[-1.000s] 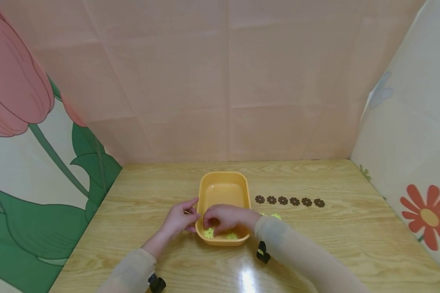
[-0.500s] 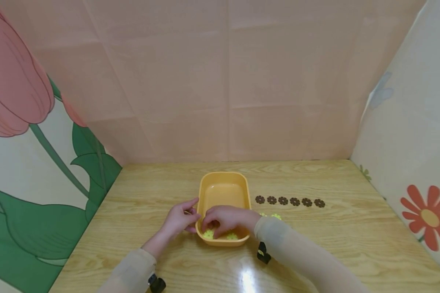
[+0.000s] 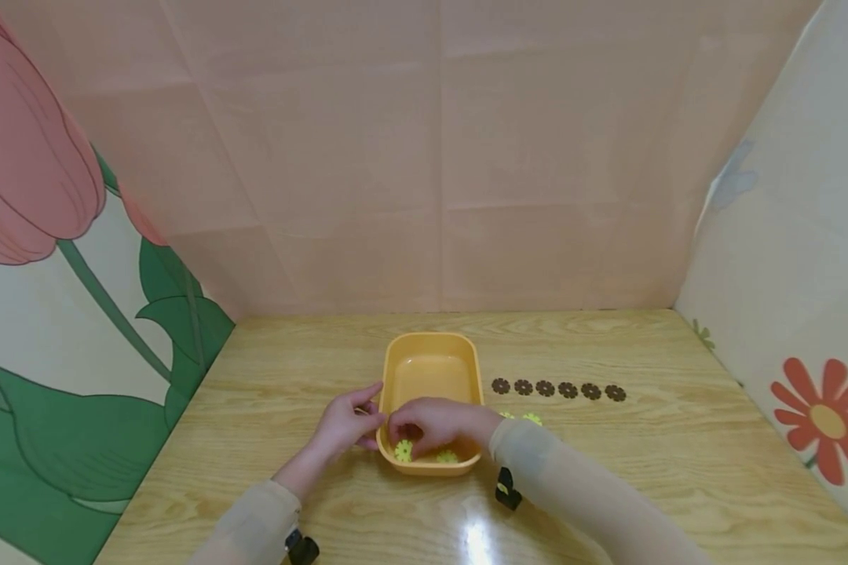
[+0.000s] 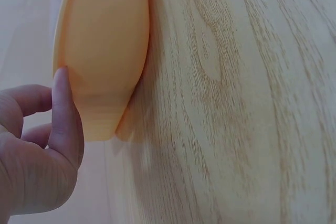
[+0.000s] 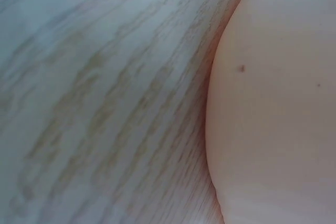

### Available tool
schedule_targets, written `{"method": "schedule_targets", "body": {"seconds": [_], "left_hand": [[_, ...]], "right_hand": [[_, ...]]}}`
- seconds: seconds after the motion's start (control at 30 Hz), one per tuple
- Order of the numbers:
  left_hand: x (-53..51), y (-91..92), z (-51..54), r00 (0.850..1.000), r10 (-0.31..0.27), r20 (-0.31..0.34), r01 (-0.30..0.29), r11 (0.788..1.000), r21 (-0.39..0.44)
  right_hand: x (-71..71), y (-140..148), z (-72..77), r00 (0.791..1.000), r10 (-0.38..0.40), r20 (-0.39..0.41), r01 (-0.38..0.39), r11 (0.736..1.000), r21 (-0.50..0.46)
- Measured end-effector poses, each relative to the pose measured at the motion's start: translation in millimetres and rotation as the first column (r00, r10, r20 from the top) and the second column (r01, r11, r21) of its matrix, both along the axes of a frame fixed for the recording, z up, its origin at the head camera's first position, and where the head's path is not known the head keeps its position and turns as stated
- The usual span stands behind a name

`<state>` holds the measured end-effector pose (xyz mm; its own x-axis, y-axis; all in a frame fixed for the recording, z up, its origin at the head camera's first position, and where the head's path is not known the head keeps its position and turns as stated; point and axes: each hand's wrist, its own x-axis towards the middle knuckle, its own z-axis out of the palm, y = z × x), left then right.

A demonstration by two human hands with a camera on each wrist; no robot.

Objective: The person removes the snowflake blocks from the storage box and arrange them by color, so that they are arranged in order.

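My right hand (image 3: 434, 421) reaches down into a yellow-orange plastic tray (image 3: 431, 337), its fingers curled. Between thumb and fingertips it pinches a small yellow flower-shaped piece (image 3: 403, 450), tilted up near the tray's front left corner. A second yellow flower piece (image 3: 447, 456) lies on the tray floor, partly behind the thumb side of this hand. My left hand (image 3: 346, 420) touches the tray's left side near the rim with thumb and fingers extended. In the left wrist view, one digit of the left hand (image 4: 42, 156) rests against the tray's outer wall (image 4: 105, 40).
Right of the tray, several brown flower-shaped pieces (image 3: 545, 388) form a straight row on the wooden table (image 3: 311, 345). More yellow flower pieces (image 3: 532, 419) lie below that row, partly hidden by the right sleeve (image 3: 537, 447). The right wrist view shows mostly forearm (image 5: 273, 103) and tabletop.
The pinched yellow flower piece has tilted and now shows more of its face. Both hands and the tray stay nearly in place.
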<state>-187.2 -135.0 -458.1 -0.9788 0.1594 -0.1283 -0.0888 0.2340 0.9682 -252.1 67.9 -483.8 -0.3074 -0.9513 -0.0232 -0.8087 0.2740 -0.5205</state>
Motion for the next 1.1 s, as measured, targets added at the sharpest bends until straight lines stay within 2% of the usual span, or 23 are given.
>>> {"method": "schedule_targets", "body": {"seconds": [0.17,0.57,0.87,0.97,1.1], "left_hand": [[0.3,-0.2,-0.6,1.0,-0.009,-0.009,0.009,1.0,0.0],[1.0,0.6,-0.3,1.0,-0.004,-0.003,0.004,1.0,-0.002],[3.1,3.0,3.6,1.0,0.017,0.011,-0.017,0.999,-0.03],[2.7,3.1,3.2,1.0,0.021,0.018,-0.021,0.999,-0.028],[1.2,2.8,0.4,1.0,0.024,0.019,-0.024,1.0,-0.015]], "right_hand": [[1.7,0.2,0.5,0.998,-0.05,0.047,0.049,0.999,0.024],[4.5,5.7,8.9,0.985,-0.147,0.086,0.145,0.989,0.027],[-1.6,24.8,25.4,0.978,-0.161,0.135,0.179,0.974,-0.14],[-3.8,36.9,33.9,0.977,-0.162,0.137,0.189,0.958,-0.217],[-5.7,58.5,43.8,0.966,-0.191,0.174,0.237,0.925,-0.297]]}}
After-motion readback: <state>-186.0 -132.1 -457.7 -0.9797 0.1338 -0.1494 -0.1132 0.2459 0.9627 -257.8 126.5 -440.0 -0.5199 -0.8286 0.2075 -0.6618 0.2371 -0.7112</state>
